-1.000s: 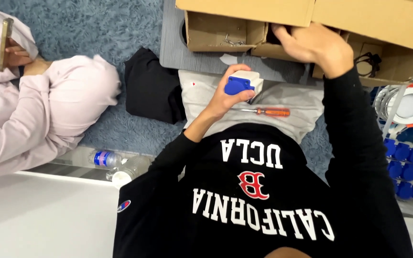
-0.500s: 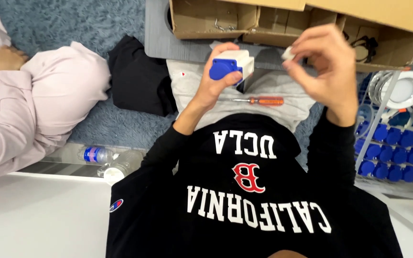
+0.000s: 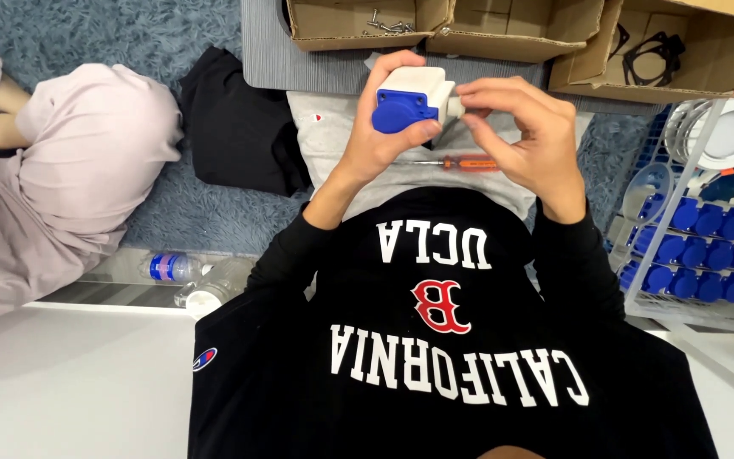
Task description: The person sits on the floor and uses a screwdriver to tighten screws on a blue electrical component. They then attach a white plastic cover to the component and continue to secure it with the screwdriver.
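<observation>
open brown cardboard boxes (image 3: 503, 30) ahead; a blue-labelled clear bottle (image 3: 172, 268) lying lower left.

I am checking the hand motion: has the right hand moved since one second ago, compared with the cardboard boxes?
Yes. The right hand was reaching into the cardboard boxes; now it is drawn back from them and meets the blue and white socket part held in the left hand.

A blue-and-white socket block (image 3: 412, 98) sits in the left hand (image 3: 381, 136); the screwdriver (image 3: 460, 162) has an orange handle; the sweatshirt (image 3: 435, 340) is black with white lettering and a red emblem; the rug (image 3: 112, 38) is shaggy grey-blue; the boxes (image 3: 511, 30) are plain brown cardboard; the wire rack (image 3: 698, 238) is white, filled with blue caps; another person's clothes (image 3: 61, 170) are pale pink; the bottle (image 3: 172, 267) is clear with a blue label
</observation>
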